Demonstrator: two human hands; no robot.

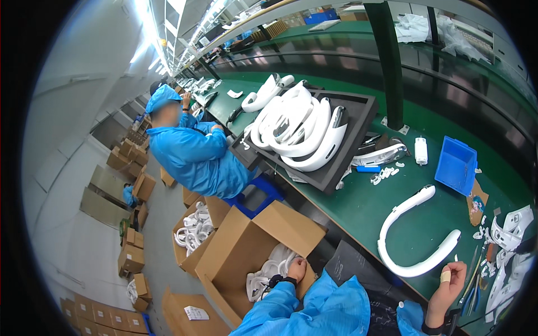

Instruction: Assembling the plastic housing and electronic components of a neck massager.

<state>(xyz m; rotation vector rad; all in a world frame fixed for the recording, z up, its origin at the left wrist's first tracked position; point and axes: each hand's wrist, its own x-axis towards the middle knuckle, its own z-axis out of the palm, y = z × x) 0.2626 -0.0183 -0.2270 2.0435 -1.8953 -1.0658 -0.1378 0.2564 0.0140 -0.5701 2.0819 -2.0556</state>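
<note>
White U-shaped neckband shell (417,235): one, lying flat on the green bench (358,210), open end toward the blue bin. Right hand (448,283) sits at its lower curve, fingers loosely bent and touching the rim, gripping nothing; a pale plaster wraps one finger.

Left hand (295,269): reaches down into an open cardboard box (246,246) on the floor, fingers curled on white parts (266,274) there; the grip itself is hidden by the hand's back. Dark wristband on that wrist.

Black tray (358,131): one, tilted on the bench, holding a heap of similar white shells; overlap prevents a count.

Blue plastic bin (457,165): one, square, contents hidden.

Small white cylinder (421,150): one, upright beside the bin.

Second open carton (193,227): white shells inside, partly hidden behind the first.

Closed brown cartons (131,255): several along the aisle, a stack cut off at the lower left edge.

Co-worker in blue smock and cap (188,148): one, seated at the bench.
</note>
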